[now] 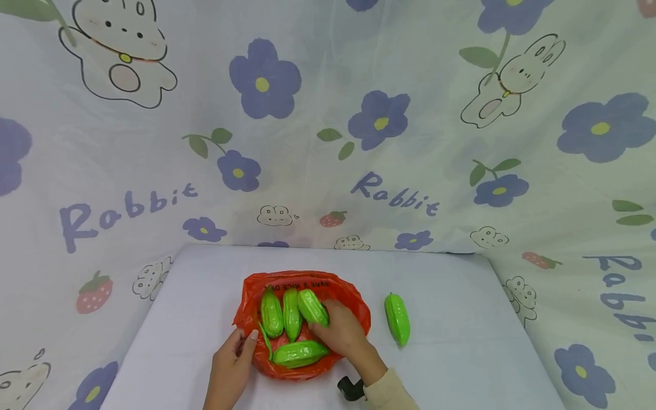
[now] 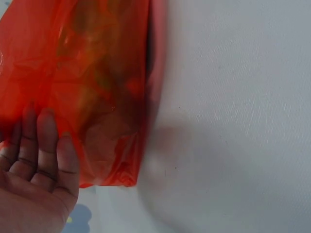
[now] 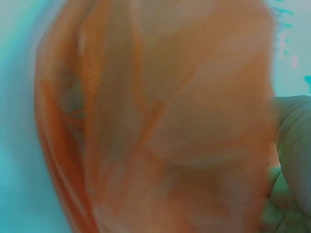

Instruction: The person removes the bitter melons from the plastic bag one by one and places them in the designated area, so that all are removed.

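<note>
Closest to the head camera, a beige cloth sleeve [image 1: 389,393] runs up to the right hand [image 1: 342,327], whose grip is clasped around the near end of a glossy green ridged oblong [image 1: 310,304]. That piece is inside a thin red plastic bag [image 1: 307,275], tilted, just beside two similar pieces, a broad upright one [image 1: 271,314] and a slimmer one [image 1: 292,316]. A fourth piece [image 1: 300,353] lies crosswise at the bag's near edge, apparently because the curved wall cradles it. At the opposite rim, the left hand [image 1: 233,364] pinches the plastic between thumb and fingers, likely to steady the limp wall and hold the mouth wide. From the right wrist, blurred plastic hides the contents. Farther right, a lone green piece [image 1: 397,319] rests lengthwise on the white-covered counter [image 1: 461,324], well apart from the bag. A small black object [image 1: 351,389], too partial to identify, sits by the right wrist. Behind everything hangs a white cloth [image 1: 307,154] printed with rabbits and purple flowers.
</note>
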Demonstrator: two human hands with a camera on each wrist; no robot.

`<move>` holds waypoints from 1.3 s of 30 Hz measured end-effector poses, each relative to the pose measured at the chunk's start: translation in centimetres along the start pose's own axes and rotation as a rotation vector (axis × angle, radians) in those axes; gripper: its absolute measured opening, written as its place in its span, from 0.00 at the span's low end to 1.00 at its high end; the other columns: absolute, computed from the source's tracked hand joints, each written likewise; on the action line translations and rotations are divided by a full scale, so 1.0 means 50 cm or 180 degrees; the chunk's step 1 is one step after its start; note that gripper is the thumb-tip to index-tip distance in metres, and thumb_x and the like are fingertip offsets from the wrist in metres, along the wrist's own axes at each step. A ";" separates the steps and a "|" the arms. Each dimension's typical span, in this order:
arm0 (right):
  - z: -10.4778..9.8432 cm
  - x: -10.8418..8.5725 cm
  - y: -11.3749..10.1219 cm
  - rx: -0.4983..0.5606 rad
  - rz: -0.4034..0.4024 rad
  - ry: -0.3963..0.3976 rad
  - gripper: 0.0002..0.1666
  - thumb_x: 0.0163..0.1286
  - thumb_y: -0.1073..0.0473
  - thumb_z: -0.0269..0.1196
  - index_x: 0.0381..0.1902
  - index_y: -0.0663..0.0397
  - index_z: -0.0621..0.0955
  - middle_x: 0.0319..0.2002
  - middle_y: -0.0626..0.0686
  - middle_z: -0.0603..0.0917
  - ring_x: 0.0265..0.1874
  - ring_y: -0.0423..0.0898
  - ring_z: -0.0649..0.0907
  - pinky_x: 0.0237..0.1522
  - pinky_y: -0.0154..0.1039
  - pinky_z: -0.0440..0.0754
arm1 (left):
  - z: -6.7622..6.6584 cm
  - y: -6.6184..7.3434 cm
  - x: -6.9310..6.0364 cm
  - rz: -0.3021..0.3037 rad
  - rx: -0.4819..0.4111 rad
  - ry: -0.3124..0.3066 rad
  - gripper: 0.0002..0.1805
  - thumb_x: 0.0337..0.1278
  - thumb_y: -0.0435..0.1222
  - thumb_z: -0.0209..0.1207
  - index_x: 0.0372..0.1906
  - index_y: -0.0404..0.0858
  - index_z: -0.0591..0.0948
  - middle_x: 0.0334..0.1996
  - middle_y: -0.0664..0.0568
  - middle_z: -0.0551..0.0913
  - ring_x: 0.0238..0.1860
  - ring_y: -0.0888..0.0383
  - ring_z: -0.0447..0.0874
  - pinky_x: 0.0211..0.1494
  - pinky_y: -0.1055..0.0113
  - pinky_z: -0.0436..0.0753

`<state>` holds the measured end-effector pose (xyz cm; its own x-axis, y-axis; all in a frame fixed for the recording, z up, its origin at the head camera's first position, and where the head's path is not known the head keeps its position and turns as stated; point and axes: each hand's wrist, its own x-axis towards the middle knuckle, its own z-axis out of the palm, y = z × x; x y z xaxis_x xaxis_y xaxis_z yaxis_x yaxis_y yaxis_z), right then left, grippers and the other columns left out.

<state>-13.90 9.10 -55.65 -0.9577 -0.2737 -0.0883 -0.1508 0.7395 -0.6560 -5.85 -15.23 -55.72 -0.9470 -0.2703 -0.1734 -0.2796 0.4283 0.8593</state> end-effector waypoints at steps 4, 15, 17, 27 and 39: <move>-0.013 -0.011 -0.005 0.0156 -0.0075 -0.0018 0.32 0.68 0.45 0.71 0.64 0.54 0.80 0.48 0.45 0.84 0.40 0.40 0.80 0.42 0.39 0.84 | 0.001 0.000 0.000 -0.0021 -0.0011 -0.0013 0.24 0.79 0.55 0.54 0.36 0.37 0.72 0.27 0.51 0.75 0.29 0.56 0.71 0.30 0.68 0.73; -0.043 -0.040 -0.019 0.0303 -0.0067 -0.0015 0.36 0.68 0.48 0.74 0.67 0.57 0.77 0.55 0.51 0.83 0.47 0.45 0.81 0.51 0.48 0.85 | -0.001 0.000 0.001 -0.0072 0.0025 -0.0050 0.24 0.79 0.56 0.53 0.38 0.37 0.73 0.28 0.50 0.75 0.31 0.55 0.72 0.31 0.68 0.74; -0.047 -0.044 -0.019 0.0294 -0.0071 -0.0008 0.36 0.67 0.48 0.75 0.67 0.57 0.77 0.56 0.51 0.83 0.47 0.45 0.81 0.51 0.48 0.84 | 0.000 -0.001 0.002 -0.0068 0.0029 -0.0039 0.25 0.79 0.56 0.53 0.37 0.37 0.73 0.28 0.51 0.75 0.31 0.55 0.72 0.31 0.68 0.73; -0.080 -0.068 -0.019 0.0399 0.0016 0.0007 0.36 0.67 0.48 0.75 0.67 0.56 0.76 0.54 0.49 0.83 0.47 0.45 0.81 0.51 0.49 0.84 | -0.003 -0.006 0.003 -0.0060 0.0048 -0.0015 0.24 0.80 0.55 0.53 0.37 0.37 0.73 0.29 0.51 0.76 0.31 0.55 0.72 0.31 0.68 0.74; -0.105 -0.105 0.025 0.0479 -0.0038 0.0300 0.34 0.68 0.48 0.74 0.65 0.58 0.76 0.55 0.52 0.84 0.50 0.47 0.83 0.52 0.51 0.85 | -0.004 -0.004 0.005 -0.0048 0.0068 -0.0032 0.24 0.79 0.55 0.53 0.36 0.38 0.72 0.27 0.51 0.73 0.30 0.55 0.71 0.31 0.68 0.72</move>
<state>-10.34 14.68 -52.09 -0.9759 -0.2179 -0.0139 -0.1307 0.6342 -0.7620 -6.01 -15.58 -55.83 -0.9442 -0.2681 -0.1912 -0.2970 0.4425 0.8461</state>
